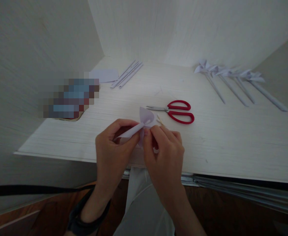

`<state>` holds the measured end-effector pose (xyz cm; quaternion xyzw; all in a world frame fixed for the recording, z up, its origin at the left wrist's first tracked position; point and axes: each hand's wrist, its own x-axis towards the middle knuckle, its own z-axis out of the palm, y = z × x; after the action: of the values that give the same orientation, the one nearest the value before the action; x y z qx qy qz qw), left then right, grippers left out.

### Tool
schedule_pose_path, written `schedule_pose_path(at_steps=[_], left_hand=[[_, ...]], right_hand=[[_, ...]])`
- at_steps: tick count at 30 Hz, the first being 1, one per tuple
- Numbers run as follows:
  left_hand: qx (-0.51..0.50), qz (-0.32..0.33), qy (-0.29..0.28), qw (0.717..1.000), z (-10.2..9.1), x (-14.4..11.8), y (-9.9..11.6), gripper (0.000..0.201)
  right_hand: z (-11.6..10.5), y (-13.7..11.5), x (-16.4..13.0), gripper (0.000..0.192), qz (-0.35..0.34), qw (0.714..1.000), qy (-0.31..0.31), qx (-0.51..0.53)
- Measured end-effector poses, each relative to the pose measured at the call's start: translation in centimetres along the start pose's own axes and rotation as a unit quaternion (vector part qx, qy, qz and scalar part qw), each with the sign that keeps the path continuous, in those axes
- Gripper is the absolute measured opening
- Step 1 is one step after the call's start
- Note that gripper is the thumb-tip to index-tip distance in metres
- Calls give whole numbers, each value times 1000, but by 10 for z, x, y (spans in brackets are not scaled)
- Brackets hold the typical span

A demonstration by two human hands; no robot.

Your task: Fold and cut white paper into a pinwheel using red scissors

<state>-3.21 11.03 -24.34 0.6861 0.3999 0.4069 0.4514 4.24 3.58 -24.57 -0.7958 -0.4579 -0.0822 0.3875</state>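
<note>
Folded piece (pixel 144 123) pinched by left hand (pixel 113 147) and right hand (pixel 165 154): thin matt white paper. Scissors (pixel 174 111): glossy red plastic handles, bright metal blades. Table (pixel 232 144): pale matt wood-grain laminate. Rolled sticks (pixel 126 74) near far edge: matt paper.

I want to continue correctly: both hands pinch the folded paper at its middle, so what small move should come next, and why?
Probably press the toothpick through the pinched centre. The left hand and right hand gather the paper folds there, the stick's tip is beside it, and finished pinwheels lie at the far right.
</note>
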Motion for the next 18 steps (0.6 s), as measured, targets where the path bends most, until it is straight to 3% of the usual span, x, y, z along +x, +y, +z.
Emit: schedule_pose_path(at_steps=[7, 13, 18], left_hand=[[0, -28, -3, 1000, 1, 1, 2, 11], [7, -10, -20, 1000, 1, 2, -2, 13], [3, -5, -27, 1000, 3, 2, -3, 14]], right_hand=[[3, 4, -4, 32, 13, 1000, -3, 9], [3, 4, -7, 17, 14, 999, 14, 34], [3, 3, -7, 20, 9, 1000, 15, 24]])
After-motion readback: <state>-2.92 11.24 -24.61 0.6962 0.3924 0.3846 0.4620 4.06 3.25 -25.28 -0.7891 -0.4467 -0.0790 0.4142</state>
